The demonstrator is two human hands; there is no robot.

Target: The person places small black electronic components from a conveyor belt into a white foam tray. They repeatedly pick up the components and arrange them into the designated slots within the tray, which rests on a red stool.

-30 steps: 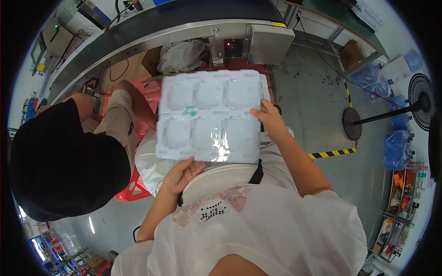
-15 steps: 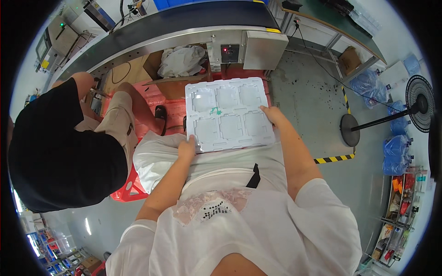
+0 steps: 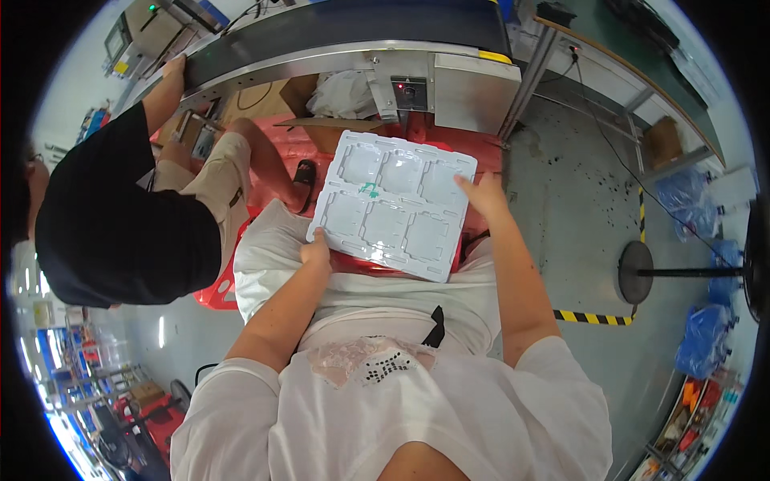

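Observation:
I hold a white moulded plastic tray [image 3: 393, 207] with several square pockets over my lap. My left hand [image 3: 315, 248] grips its near left edge. Its right edge is held by my right hand [image 3: 481, 195]. A small green mark sits near the tray's middle. The tray lies fairly flat, tilted a little to the right, above a red plastic crate [image 3: 277, 160] that shows below it.
A person in a black shirt [image 3: 120, 224] sits at my left, one hand up on the conveyor [image 3: 337, 32] across the top. A cardboard box [image 3: 265, 100] and white bag [image 3: 345, 92] lie under it. A fan stand [image 3: 642, 272] and striped floor tape [image 3: 589, 317] are at right.
The tray has moved away from my face and down toward my lap and the red crate. Both hands have stayed on its edges. The person at left reached up to the conveyor.

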